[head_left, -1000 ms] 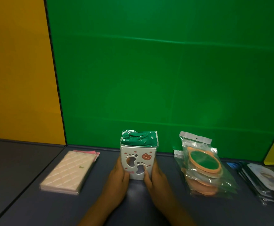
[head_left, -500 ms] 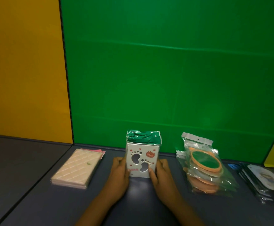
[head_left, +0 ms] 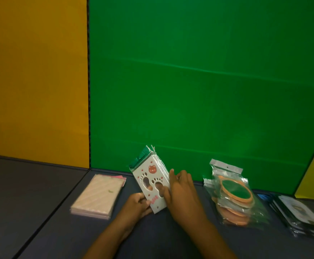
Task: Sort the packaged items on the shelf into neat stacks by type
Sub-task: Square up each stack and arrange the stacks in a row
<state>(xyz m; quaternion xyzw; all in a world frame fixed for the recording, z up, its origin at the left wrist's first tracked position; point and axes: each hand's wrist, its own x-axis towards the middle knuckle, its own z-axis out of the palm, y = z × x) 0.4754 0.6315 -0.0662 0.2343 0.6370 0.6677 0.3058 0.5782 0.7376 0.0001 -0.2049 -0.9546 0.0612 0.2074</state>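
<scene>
A stack of white packets with paw prints and a red bear face (head_left: 152,180) stands tilted to the left on the dark shelf (head_left: 40,193), clear wrapper tops showing green. My left hand (head_left: 137,204) grips its lower left corner, fingers curled round the edge. My right hand (head_left: 180,191) lies along the packets' right side, thumb on the front face and fingers reaching behind.
A stack of quilted pink packets (head_left: 98,197) lies to the left. To the right sits a pile of bagged orange-rimmed round items (head_left: 232,195). Dark flat packets (head_left: 298,212) lie at the far right edge. A green backdrop (head_left: 208,90) stands close behind.
The paw-print packets stood upright between both hands; now they lean left and sit higher. My left hand has slid to the lower corner, and my right hand has moved up the right side.
</scene>
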